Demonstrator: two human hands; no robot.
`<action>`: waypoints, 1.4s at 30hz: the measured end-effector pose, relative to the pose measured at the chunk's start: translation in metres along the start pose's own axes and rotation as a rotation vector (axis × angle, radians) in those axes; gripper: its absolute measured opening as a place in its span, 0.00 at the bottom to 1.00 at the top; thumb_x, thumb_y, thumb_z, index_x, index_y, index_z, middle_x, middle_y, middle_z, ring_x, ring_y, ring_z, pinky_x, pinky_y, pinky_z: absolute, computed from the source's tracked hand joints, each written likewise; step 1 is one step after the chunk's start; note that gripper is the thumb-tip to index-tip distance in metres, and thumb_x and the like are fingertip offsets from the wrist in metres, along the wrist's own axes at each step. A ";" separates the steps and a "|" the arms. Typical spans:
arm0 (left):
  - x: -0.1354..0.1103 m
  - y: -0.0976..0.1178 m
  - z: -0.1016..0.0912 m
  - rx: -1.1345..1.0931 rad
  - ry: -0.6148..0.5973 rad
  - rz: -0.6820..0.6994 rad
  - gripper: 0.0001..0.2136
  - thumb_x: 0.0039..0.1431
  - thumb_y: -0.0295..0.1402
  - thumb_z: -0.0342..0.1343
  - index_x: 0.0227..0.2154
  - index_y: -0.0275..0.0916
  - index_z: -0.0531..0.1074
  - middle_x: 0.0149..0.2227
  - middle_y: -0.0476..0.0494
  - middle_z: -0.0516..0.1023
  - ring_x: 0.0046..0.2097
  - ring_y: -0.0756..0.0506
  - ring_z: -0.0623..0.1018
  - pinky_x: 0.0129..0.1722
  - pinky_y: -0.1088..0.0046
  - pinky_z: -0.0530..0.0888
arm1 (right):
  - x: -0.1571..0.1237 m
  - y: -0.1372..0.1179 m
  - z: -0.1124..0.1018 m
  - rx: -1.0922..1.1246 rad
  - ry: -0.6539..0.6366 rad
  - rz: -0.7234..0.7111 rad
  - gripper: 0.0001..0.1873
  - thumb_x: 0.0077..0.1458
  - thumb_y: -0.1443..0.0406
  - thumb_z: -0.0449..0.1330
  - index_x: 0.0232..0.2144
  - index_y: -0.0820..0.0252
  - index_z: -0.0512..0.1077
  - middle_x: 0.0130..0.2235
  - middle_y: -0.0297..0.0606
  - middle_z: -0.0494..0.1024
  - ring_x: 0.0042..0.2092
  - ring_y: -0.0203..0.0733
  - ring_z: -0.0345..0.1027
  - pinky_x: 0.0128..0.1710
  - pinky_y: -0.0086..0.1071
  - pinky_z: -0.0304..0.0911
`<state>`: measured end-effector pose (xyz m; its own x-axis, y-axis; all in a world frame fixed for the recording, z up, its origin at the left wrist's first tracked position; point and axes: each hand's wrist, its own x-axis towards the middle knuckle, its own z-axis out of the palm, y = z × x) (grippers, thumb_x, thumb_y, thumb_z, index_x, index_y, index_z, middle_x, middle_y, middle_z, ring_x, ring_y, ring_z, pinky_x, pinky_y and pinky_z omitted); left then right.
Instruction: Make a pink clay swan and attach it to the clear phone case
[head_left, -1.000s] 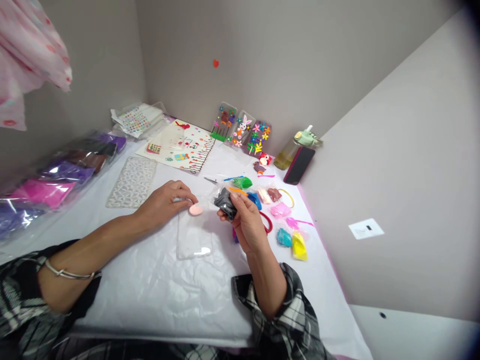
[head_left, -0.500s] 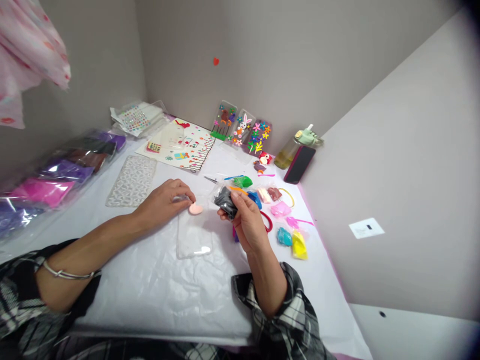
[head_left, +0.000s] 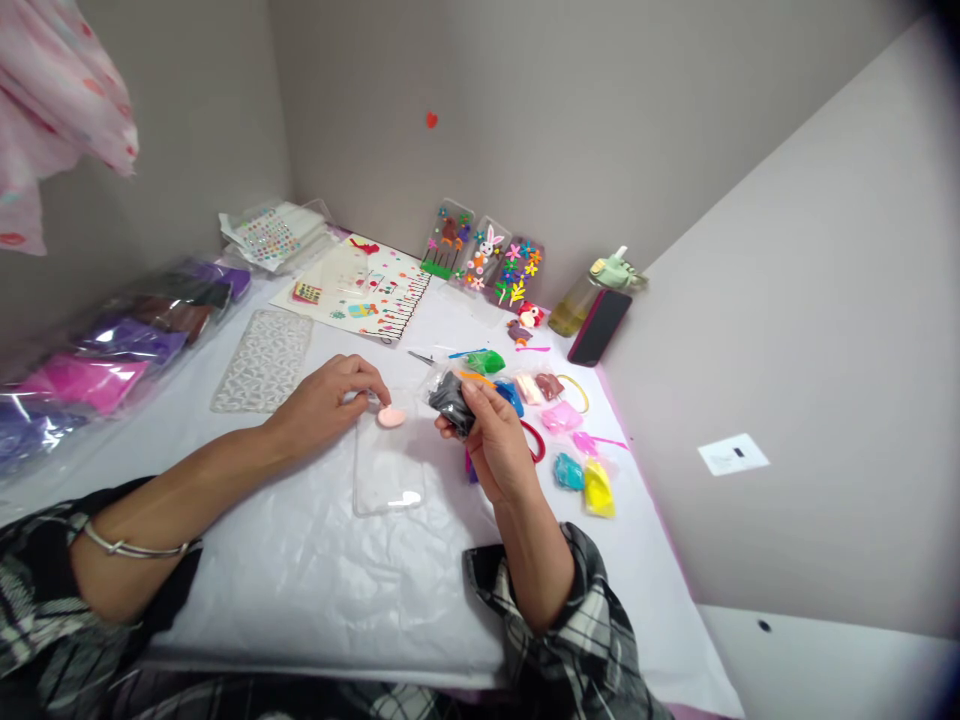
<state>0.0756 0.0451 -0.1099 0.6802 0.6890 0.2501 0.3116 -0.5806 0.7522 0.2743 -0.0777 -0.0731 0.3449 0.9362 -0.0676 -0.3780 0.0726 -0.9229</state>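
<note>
Room: narrow booth of grey walls (head_left: 525, 120), with a small red heart sticker (head_left: 432, 120) high on the back wall and a pink patterned cloth (head_left: 52, 110) hanging at the upper left of the frame.

Surface: white-covered surface (head_left: 315, 600), slightly creased, filling the lower middle of the frame.

Left edge: row of bagged sheets of craft foam or clay (head_left: 97, 380) in purple, magenta and brown, lying along the wall.

Back edge: sticker sheets (head_left: 274, 235) and a printed paper sheet (head_left: 375, 290) at the upper left of centre, then three decorated phone cases (head_left: 484, 255) propped upright against the wall, with a water bottle (head_left: 581, 305) and a smartphone (head_left: 600, 327) at the back right corner.

Middle: textured phone case (head_left: 262, 360) lying flat, left of a clear phone case (head_left: 388, 480) lying flat below the hands.

Left hand (head_left: 322, 405): loosely curled and empty, fingertips just beside the pink clay piece (head_left: 391, 417), which sits on the upper part of the clear phone case.

Right hand (head_left: 495, 440): fingers and thumb closed around a black clay packet (head_left: 452, 403), raised above the surface, right of the clear phone case.

Right side: small packets of clay, yellow (head_left: 598, 490), teal (head_left: 568, 472) and pink (head_left: 561, 417), scattered near a red ring (head_left: 531, 440).

Left wrist: thin metal bangle (head_left: 135, 545) above a plaid sleeve.
</note>
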 end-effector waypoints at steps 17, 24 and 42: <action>-0.001 -0.004 -0.002 0.041 0.003 0.026 0.15 0.60 0.30 0.48 0.35 0.45 0.82 0.44 0.44 0.79 0.51 0.37 0.75 0.55 0.57 0.71 | -0.003 -0.006 0.003 -0.007 0.020 0.046 0.23 0.44 0.49 0.79 0.31 0.58 0.79 0.29 0.32 0.82 0.27 0.34 0.75 0.25 0.25 0.69; -0.002 -0.002 -0.002 0.035 0.008 -0.008 0.13 0.60 0.31 0.49 0.35 0.45 0.80 0.44 0.44 0.79 0.51 0.38 0.75 0.54 0.58 0.72 | -0.002 -0.006 0.002 -0.015 0.028 0.054 0.23 0.45 0.49 0.78 0.32 0.58 0.79 0.30 0.33 0.82 0.27 0.35 0.75 0.25 0.26 0.70; -0.001 -0.001 -0.004 0.133 0.017 -0.050 0.13 0.63 0.38 0.50 0.41 0.44 0.80 0.46 0.42 0.80 0.52 0.36 0.75 0.56 0.55 0.72 | -0.001 -0.003 0.002 -0.102 0.029 0.026 0.23 0.47 0.47 0.75 0.33 0.57 0.78 0.31 0.33 0.81 0.28 0.36 0.75 0.26 0.27 0.70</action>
<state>0.0719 0.0467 -0.1090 0.6507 0.7251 0.2255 0.4306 -0.5969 0.6770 0.2737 -0.0785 -0.0691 0.3612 0.9270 -0.1012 -0.2983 0.0121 -0.9544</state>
